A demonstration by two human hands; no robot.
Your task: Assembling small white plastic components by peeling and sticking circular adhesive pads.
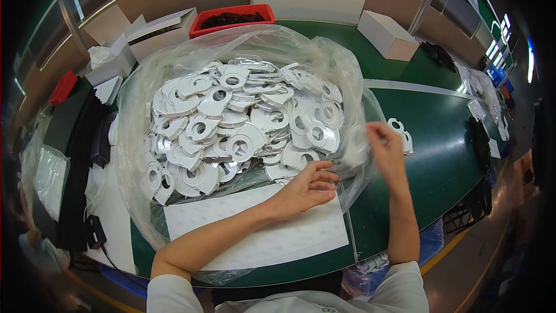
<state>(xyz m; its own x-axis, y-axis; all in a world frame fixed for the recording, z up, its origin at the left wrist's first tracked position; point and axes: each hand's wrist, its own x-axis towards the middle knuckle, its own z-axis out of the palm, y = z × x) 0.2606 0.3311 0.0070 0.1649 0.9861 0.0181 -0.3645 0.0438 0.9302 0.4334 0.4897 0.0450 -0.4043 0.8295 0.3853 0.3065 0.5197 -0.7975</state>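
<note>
My left hand [307, 190] is open above a white sheet [278, 237], its fingers loosely bent and apart, holding nothing I can see. To its right, my right hand [384, 146] is raised with bent fingers at the bag's right edge. A white plastic part [354, 146], smeared by motion, appears to be pinched at its fingertips. In front of both hands, a large clear plastic bag [136, 81] lies spread open, heaped with flat white plastic parts [240, 146] with round holes. A few more white parts [407, 142] lie just right of my right hand on the green table.
A red bin [231, 14] with black pieces stands behind the bag. White boxes [389, 36] sit at the back right, and open cartons [162, 33] at the back left. Black items [479, 142] lie toward the right edge of the green table [428, 179].
</note>
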